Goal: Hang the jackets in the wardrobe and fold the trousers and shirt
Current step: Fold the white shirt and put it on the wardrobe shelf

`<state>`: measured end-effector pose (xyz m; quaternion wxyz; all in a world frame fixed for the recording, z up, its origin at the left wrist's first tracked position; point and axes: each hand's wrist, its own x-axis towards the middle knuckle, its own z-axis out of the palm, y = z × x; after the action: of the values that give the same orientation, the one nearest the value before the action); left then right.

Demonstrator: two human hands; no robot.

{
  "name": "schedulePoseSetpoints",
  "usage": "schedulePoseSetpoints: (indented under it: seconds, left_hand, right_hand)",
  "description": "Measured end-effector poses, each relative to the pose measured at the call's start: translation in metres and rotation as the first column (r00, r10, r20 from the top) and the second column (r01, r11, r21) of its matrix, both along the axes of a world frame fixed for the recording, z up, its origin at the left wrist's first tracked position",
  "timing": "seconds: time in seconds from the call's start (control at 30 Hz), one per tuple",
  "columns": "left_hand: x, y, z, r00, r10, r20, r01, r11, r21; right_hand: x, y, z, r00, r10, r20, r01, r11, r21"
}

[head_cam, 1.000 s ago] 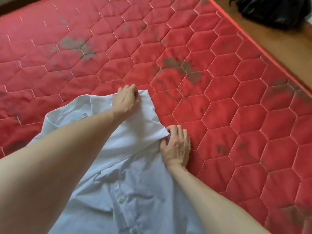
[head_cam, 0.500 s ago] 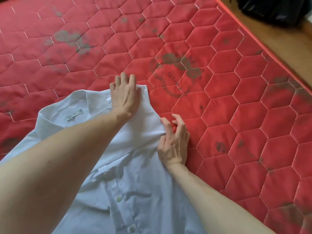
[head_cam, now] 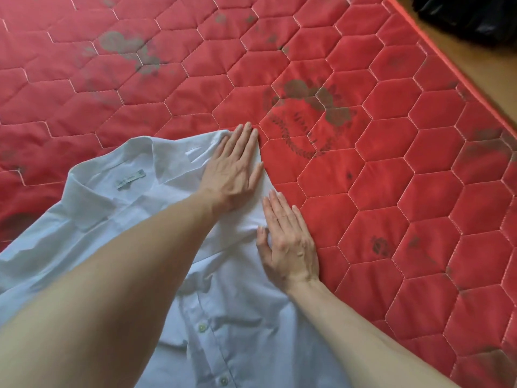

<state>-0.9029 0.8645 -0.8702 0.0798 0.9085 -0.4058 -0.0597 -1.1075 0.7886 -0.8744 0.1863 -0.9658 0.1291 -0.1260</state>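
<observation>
A white button-up shirt lies front up on the red quilted mattress, collar toward the far left, buttons running down toward me. My left hand lies flat with straight fingers on the shirt's right shoulder, where the fabric is folded inward. My right hand rests flat just below it along the folded right edge, fingers straight, thumb on the cloth. My left forearm covers much of the shirt's middle.
The mattress has a hexagon stitch pattern with grey stains and a printed emblem beyond my hands. Its right edge borders a wooden floor. A black bag or garment lies on that floor at the top right.
Both hands went from pinching the shirt's shoulder fold to lying flat on it. The left hand's fingers straightened first, then the right hand flattened along the edge. The view shifted slightly.
</observation>
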Motion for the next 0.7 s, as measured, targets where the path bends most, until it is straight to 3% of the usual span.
schedulePoseSetpoints:
  seconds: [0.17,0.27,0.43,0.53,0.7]
  left_hand:
    - [0.003,-0.002,0.003,0.999,-0.025,-0.032,0.027,0.999,0.045]
    - [-0.022,0.028,0.012,1.000,-0.012,-0.010,0.012,1.000,-0.019]
    - [-0.111,0.135,0.011,0.993,0.109,-0.045,-0.110,0.993,-0.036]
    - [-0.148,0.212,0.010,0.993,0.110,-0.045,-0.107,0.993,0.051]
    - [-0.178,0.329,0.010,0.964,0.254,-0.080,-0.235,0.953,0.189]
  right_hand:
    - [0.002,-0.004,-0.001,1.000,-0.002,-0.021,0.002,1.000,0.024]
    - [0.005,-0.006,0.003,0.999,-0.004,-0.033,0.005,0.999,0.037]
    - [0.003,-0.006,0.008,0.997,-0.005,-0.074,0.008,0.999,0.033]
    - [0.005,-0.003,0.011,0.979,0.003,-0.205,-0.015,0.998,-0.057]
    - [0.006,0.001,0.024,0.918,0.010,-0.397,-0.066,0.990,-0.128]
